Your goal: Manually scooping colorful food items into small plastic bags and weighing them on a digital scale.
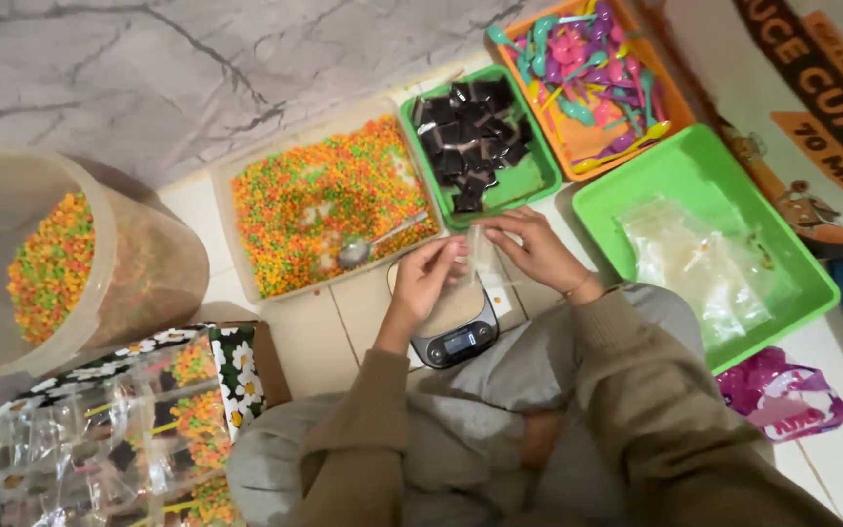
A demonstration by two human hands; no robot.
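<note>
Both my hands hold a small clear plastic bag (481, 256) above a small digital kitchen scale (458, 330) on the tiled floor. My left hand (424, 277) pinches the bag's left edge and my right hand (531, 250) pinches its right side, fingers curled on the plastic. Just beyond the hands, a metal spoon (368, 245) lies in a clear rectangular tub (225, 217) full of small orange, green and yellow pellets.
A small green tray (544, 175) holds dark square pieces, an orange tray (587, 144) holds colourful plastic spoons, and a large green tray (691, 171) holds clear bags. A big round tub (139, 283) of pellets stands at left. Filled bags lie in a floral box (238, 363). A pink bag (785, 398) lies at right.
</note>
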